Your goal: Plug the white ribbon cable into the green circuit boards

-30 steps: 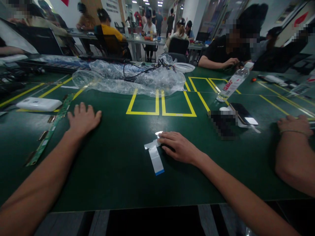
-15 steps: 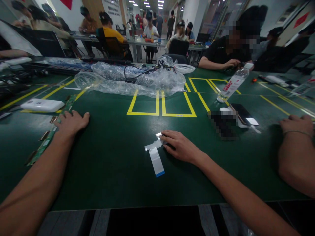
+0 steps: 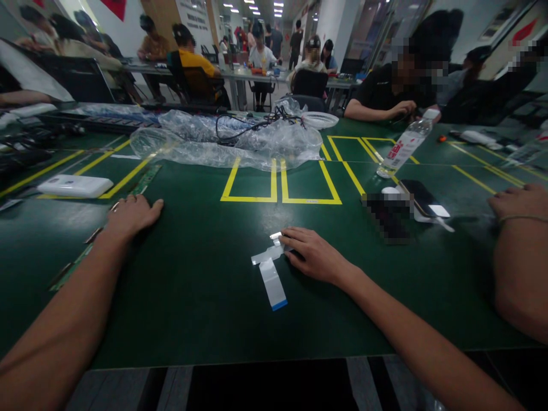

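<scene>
My left hand [image 3: 133, 216] lies palm down over a long, narrow green circuit board [image 3: 148, 180], its fingers resting across the board and the thumb stretched out to the right. My forearm and hand hide much of the board's middle; brownish connectors show along its left edge. In the centre, my right hand [image 3: 314, 254] rests on the table with fingers extended. Its fingertips touch a folded white flat ribbon cable [image 3: 272, 279] with a blue end strip. The cable lies flat, bent into several sections.
The green table [image 3: 192, 319] carries yellow tape outlines. Clear plastic wrapping [image 3: 188, 134] with black cables lies at the back. A white device [image 3: 75, 186] sits left; a bottle [image 3: 406, 145] and a phone [image 3: 419, 197] lie right. Another person's arm [image 3: 524, 251] rests at the right edge.
My left hand has shifted slightly right, and the circuit board's far end has swung right under it. My right hand and the ribbon cable stay nearly still. The neighbouring person's hand moved slightly up.
</scene>
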Action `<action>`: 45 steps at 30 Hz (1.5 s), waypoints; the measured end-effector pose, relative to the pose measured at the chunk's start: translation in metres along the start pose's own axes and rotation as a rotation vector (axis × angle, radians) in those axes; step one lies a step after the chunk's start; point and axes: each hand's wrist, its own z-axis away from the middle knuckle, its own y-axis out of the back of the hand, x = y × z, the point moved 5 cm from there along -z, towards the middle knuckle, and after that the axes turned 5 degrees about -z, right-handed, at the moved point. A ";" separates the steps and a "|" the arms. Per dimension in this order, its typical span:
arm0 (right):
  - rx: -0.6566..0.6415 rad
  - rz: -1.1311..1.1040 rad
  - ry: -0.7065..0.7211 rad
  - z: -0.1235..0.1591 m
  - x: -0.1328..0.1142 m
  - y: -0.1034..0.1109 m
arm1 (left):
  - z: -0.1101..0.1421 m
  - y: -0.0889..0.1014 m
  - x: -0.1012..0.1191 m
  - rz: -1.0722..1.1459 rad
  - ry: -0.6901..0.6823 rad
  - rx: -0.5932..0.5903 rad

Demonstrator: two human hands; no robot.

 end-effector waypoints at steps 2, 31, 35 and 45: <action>-0.002 0.010 -0.012 0.000 0.000 -0.001 | 0.002 0.003 0.022 0.001 -0.037 -0.020; 0.039 0.124 -0.105 0.003 -0.008 -0.005 | 0.134 0.054 0.237 0.185 -1.024 0.202; 0.047 0.114 -0.093 0.003 -0.005 -0.004 | 0.139 0.052 0.242 0.127 -0.978 0.201; 0.087 0.159 -0.091 -0.004 0.001 -0.007 | 0.142 0.056 0.246 0.107 -0.923 0.232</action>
